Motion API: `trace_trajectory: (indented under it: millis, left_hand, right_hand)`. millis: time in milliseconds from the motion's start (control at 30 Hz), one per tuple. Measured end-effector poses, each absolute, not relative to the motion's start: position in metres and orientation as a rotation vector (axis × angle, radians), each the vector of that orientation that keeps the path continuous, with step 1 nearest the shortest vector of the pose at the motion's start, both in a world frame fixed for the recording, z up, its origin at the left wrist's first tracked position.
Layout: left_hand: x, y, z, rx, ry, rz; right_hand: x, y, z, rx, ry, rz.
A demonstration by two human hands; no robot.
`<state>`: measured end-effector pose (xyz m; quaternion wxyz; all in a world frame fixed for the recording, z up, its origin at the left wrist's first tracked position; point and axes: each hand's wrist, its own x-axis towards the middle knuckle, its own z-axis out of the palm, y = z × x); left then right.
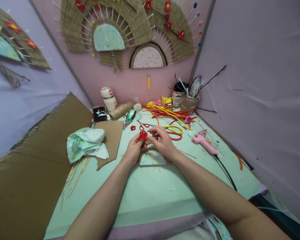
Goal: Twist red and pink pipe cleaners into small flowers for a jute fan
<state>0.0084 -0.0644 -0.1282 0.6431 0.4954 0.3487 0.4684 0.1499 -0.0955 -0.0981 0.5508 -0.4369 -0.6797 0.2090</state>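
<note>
One red flower, two hands

The red looped flower (143, 134) is near the centre of the frame, pinched between the thumb and fingers of the left hand (133, 148). The right hand (162, 141) has its fingers bent just beside the petals; whether they grip anything, I cannot tell. Just below lies a half-round fabric-covered panel (153, 158). A smaller red flower (132, 128) sits above the left hand, near green-and-black pruning shears (129, 119). Fuzzy craft stems (176, 115) spread across the upper right of the tabletop, a pink glue gun (205, 143) right of centre, and crumpled printed cloth (86, 141) left.
</note>
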Motion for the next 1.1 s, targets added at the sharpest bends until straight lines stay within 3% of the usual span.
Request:
trace_trajectory:
  millis: [333, 700, 1100]
  left_hand:
    - [0.0102, -0.0704, -0.1267, 1.153, 0.743, 1.014]
    - [0.0076, -0.0689, -0.125, 1.361, 0.822, 1.002]
    - [0.0076, -0.0704, -0.1204, 1.379, 0.859, 0.986]
  right_hand:
    - [0.1512, -0.0913, -0.1022, -1.01, -1.721, 0.561]
    - [0.1464, -0.0911, -0.1061, -0.98, -1.476, 0.901]
    - [0.148, -0.0901, -0.1061, -1.033, -1.502, 0.836]
